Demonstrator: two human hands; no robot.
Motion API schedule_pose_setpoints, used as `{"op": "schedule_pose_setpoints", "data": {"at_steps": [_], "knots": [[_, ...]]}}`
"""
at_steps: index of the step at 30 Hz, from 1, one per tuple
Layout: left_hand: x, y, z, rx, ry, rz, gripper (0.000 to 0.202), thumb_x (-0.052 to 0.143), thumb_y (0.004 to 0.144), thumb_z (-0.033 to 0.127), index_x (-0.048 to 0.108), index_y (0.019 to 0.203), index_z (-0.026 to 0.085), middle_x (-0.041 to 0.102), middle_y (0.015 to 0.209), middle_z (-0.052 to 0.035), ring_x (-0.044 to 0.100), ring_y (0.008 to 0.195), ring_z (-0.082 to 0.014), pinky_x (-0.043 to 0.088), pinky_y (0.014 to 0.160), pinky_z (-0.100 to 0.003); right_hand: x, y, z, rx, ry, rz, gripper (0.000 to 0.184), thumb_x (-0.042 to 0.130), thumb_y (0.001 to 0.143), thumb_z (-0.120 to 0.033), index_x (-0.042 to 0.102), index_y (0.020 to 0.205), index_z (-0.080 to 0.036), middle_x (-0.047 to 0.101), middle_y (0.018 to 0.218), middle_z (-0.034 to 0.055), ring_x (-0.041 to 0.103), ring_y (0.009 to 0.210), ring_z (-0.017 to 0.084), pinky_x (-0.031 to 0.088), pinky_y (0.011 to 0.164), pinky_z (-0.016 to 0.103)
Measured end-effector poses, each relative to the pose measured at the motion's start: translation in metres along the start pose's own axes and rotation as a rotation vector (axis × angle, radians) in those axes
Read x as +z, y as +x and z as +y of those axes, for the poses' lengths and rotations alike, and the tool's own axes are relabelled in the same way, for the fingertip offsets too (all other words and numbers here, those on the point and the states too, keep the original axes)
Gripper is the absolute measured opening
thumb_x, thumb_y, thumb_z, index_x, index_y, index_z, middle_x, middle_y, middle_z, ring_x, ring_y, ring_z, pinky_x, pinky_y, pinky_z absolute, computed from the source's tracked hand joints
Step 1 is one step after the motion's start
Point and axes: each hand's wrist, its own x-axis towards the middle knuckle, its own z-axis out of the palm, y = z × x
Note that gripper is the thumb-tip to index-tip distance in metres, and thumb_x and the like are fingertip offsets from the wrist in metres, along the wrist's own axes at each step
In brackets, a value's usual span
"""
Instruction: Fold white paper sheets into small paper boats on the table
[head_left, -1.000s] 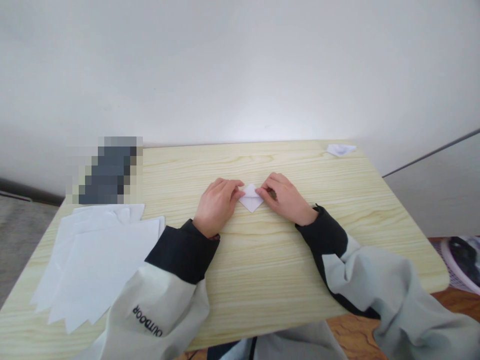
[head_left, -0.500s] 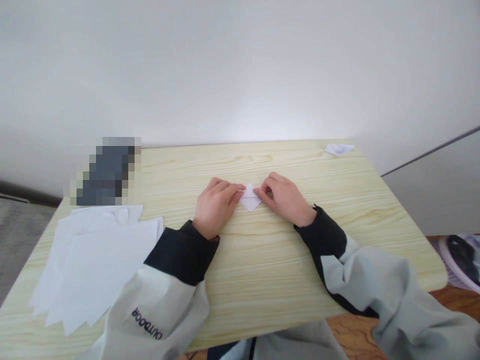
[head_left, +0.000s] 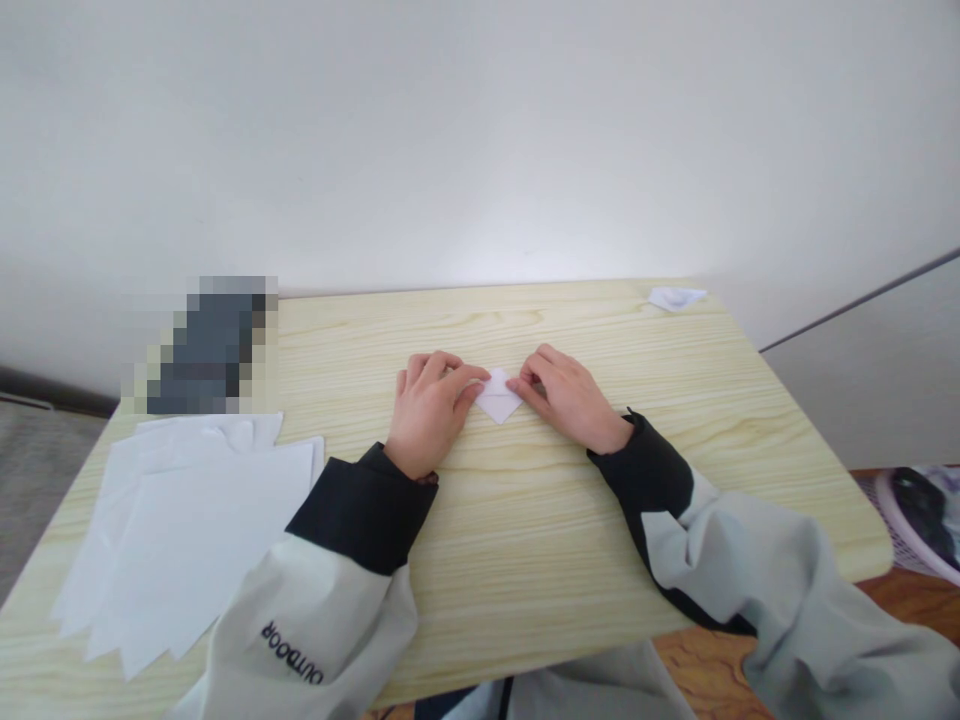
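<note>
Folded paper piece (head_left: 500, 405), white and diamond-shaped, lay near the centre of the frame on the wood-grained table (head_left: 510, 560), between two bare hands. One corner pointed toward the bottom of the frame, and a line, probably a crease or a folded edge, crossed it from side to side.

The left hand (head_left: 429, 412) lay just left of the piece, thumb and forefinger drawn narrowly together and holding its left corner. The right hand (head_left: 574, 400) mirrored it, its narrowed fingertips on the right corner. Whether either corner was pinched from beneath or merely pressed down could not be told. The opposed grip presumably served to hold so small a piece steady and its layers aligned, while the tabletop gave a firm backing. With the fingers at the sides only, the middle and the lower point were exposed to view.

At lower left, loose white sheets (head_left: 217, 530) overlapped in a spread pile beside the left sleeve (head_left: 300, 620), seemingly set within easy reach yet outside the working area. A second folded paper (head_left: 676, 299) lay at the table's far corner, upper right, well apart from both hands, perhaps to be out of their way.
</note>
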Motion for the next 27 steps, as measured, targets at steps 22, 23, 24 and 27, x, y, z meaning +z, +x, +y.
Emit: {"op": "schedule_pose_setpoints", "data": {"at_steps": [22, 23, 24, 27], "knots": [[0.001, 0.001, -0.005, 0.021, -0.018, 0.004, 0.022, 0.053, 0.090, 0.029, 0.070, 0.103, 0.033, 0.059, 0.110, -0.0042, 0.044, 0.109, -0.0261, 0.033, 0.096, -0.045, -0.007, 0.006, 0.004, 0.090, 0.356, -0.011, 0.013, 0.060, 0.078, -0.019, 0.047, 0.077, -0.020, 0.051, 0.080, 0.0001, 0.047, 0.073, 0.015, 0.037, 0.069, 0.028], [0.001, 0.001, -0.005, 0.025, -0.019, 0.005, 0.022, 0.053, 0.090, 0.029, 0.071, 0.102, 0.033, 0.059, 0.110, -0.0042, 0.044, 0.109, -0.0260, 0.033, 0.097, -0.045, -0.008, 0.007, 0.005, 0.089, 0.373, -0.024, 0.012, 0.060, 0.077, -0.017, 0.048, 0.077, -0.020, 0.050, 0.079, -0.0004, 0.046, 0.071, 0.014, 0.037, 0.068, 0.027], [0.001, 0.001, -0.005, 0.028, -0.019, 0.005, 0.021, 0.053, 0.090, 0.029, 0.071, 0.102, 0.033, 0.059, 0.110, -0.0042, 0.044, 0.109, -0.0260, 0.033, 0.097, -0.045, -0.010, 0.007, 0.006, 0.089, 0.384, -0.036, 0.012, 0.059, 0.077, -0.016, 0.048, 0.077, -0.020, 0.050, 0.078, -0.0008, 0.045, 0.069, 0.014, 0.036, 0.066, 0.027], [0.002, 0.001, -0.006, 0.031, -0.022, 0.004, 0.022, 0.053, 0.090, 0.030, 0.071, 0.101, 0.033, 0.059, 0.110, -0.0043, 0.044, 0.109, -0.0258, 0.034, 0.097, -0.045, -0.012, 0.008, 0.008, 0.085, 0.394, -0.058, 0.010, 0.058, 0.077, -0.016, 0.048, 0.075, -0.020, 0.050, 0.077, -0.0012, 0.043, 0.066, 0.013, 0.035, 0.064, 0.027]]}}
